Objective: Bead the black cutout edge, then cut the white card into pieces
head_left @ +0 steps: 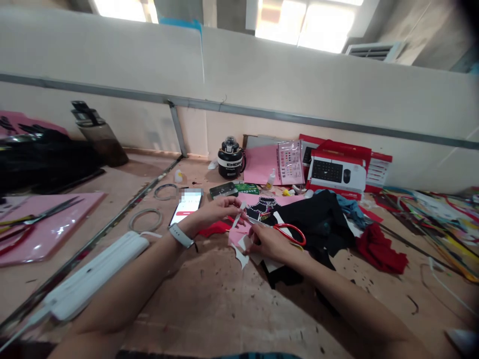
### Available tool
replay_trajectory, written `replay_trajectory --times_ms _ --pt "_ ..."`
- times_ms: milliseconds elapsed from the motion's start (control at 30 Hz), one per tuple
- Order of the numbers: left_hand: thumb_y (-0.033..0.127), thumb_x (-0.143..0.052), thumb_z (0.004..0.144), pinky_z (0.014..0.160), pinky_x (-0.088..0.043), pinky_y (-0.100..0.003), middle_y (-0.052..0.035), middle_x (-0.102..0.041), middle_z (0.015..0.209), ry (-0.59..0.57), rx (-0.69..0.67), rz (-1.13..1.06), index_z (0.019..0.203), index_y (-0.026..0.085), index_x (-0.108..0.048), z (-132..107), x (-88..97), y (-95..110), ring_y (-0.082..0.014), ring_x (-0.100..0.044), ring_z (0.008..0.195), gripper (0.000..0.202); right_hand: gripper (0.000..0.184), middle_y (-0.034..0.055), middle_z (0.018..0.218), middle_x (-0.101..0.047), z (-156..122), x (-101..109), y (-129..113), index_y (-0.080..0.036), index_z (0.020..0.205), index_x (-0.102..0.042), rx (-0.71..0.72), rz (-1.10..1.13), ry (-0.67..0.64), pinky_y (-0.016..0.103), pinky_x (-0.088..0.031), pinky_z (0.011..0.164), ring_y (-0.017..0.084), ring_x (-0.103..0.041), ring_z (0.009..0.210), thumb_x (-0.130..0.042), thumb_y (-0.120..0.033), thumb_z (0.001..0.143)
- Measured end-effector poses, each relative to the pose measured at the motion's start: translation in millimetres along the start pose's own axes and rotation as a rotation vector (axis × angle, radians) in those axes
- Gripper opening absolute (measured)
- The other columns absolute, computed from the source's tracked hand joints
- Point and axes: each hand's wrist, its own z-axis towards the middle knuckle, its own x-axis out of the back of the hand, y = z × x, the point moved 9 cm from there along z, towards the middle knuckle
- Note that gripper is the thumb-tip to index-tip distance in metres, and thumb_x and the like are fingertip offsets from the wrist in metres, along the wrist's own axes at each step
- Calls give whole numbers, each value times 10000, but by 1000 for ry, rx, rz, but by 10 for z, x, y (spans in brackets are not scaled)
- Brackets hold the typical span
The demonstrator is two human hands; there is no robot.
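Note:
My left hand [223, 210], a watch with a pale strap [181, 235] on its wrist, pinches a narrow white strip [238, 217] over the worktable. Close by on the right, my right hand [267, 243] is closed with fingers curled on a white paper-like piece [245, 243]. A jagged white scrap [241, 258] hangs or lies just below the fingers; I cannot tell which. Scissors with red handles [292, 233] lie behind my right hand, their blades partly hidden. Beyond both hands is a black piece edged with pearl-like beads [264, 204] on a pink sheet.
Black fabric [318, 222] and red cloth [381, 248] lie to the right. A phone [189, 202], a white power strip [101, 274] and rings of cord [145, 220] are at left. A black bottle [229, 158] and a keyboard box [337, 172] stand at the back.

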Motion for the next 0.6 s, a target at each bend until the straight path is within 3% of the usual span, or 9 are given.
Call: replay_trajectory --times_ms 133,300,600 --pt "306 -647 828 634 -463 -258 -85 -717 952 -19 30 -37 946 175 -509 8 2 -71 -195 -702 854 224 318 27 887 -673 -4 10 26 -186 924 -603 -6 27 10 235 -373 583 187 -618 776 -767 -381 735" --pt "326 -659 815 618 -454 -245 -94 -716 942 4 11 -25 956 166 -517 -5 12 -63 -196 -704 850 256 455 57 992 -662 -53 16 47 -179 1067 -563 -28 22 63 252 -396 645 208 -617 838 -774 -394 726" --pt "306 -644 816 645 -452 -209 -54 -724 898 -10 -33 -2 903 160 -523 -65 -61 15 -171 -686 865 208 450 64 930 -642 -53 7 48 -175 930 -568 -33 -52 125 263 -362 619 229 -610 801 -794 -472 679"
